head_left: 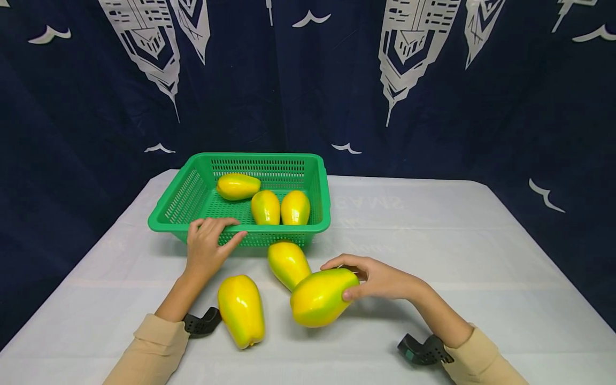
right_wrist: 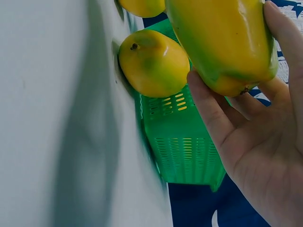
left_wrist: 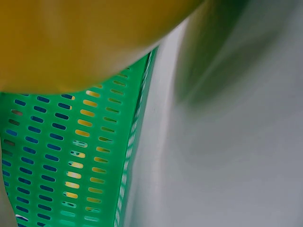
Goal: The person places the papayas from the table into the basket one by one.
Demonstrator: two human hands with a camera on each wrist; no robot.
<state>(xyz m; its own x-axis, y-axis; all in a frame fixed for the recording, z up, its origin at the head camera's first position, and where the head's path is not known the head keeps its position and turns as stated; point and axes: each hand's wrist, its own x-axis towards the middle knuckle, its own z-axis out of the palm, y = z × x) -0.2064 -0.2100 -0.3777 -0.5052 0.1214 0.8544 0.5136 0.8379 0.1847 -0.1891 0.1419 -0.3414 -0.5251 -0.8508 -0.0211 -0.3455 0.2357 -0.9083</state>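
My right hand (head_left: pixel 385 278) grips a yellow-green papaya (head_left: pixel 321 297) by its right end, thumb on the near side and fingers behind. In the right wrist view this papaya (right_wrist: pixel 222 42) is held above the table. My left hand (head_left: pixel 207 243) holds the near rim of a green plastic basket (head_left: pixel 269 228), fingers over the rim and thumb outside it. Inside the basket are three papayas, one lying at the back (head_left: pixel 238 186) and two side by side at the right. A papaya (head_left: pixel 287 262) lies just before the basket, partly covered by the held one.
Another papaya (head_left: pixel 241 312) lies on the white-covered table (head_left: pixel 471 256), right of my left wrist; a blurred papaya (left_wrist: pixel 85 38) fills the upper left wrist view. A dark blue patterned curtain (head_left: pixel 327 85) hangs behind the table. Each wrist wears a black camera mount.
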